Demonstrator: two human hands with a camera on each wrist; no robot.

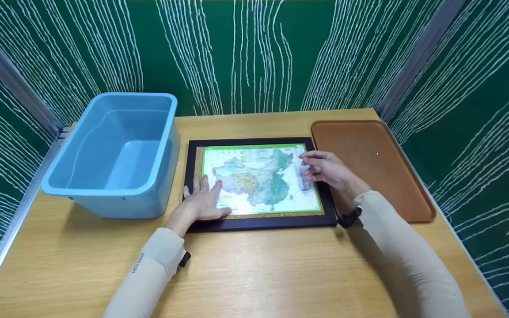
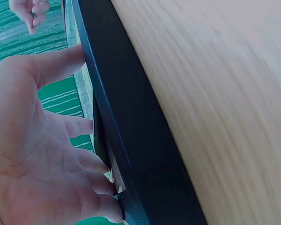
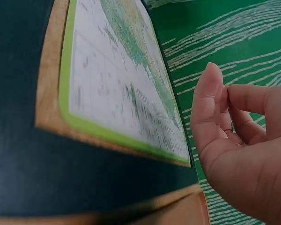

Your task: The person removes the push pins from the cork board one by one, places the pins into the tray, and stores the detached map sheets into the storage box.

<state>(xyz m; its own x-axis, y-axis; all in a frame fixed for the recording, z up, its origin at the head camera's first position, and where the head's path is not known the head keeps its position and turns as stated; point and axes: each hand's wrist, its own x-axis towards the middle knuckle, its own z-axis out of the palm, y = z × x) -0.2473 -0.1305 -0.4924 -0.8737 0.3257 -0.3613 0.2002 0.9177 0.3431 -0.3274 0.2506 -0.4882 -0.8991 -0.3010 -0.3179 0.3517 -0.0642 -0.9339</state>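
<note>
A map with a green border (image 1: 261,179) lies on a brown board inside a dark frame (image 1: 263,222). My left hand (image 1: 203,203) rests with spread fingers on the frame's left side and the map's lower left; in the left wrist view its fingertips (image 2: 88,126) reach the dark frame. Over the map's right edge is my right hand (image 1: 328,171), fingers bent. The right wrist view shows that hand (image 3: 246,154) beside the map (image 3: 126,79), thumb and a finger meeting at their tips, with nothing visible between them.
A deep blue bin (image 1: 117,205) stands left of the frame. An orange-brown tray (image 1: 369,163) lies at the right, close against the frame's right side. Green walls with white lines (image 1: 254,57) rise behind the wooden table (image 1: 254,269) and on both sides.
</note>
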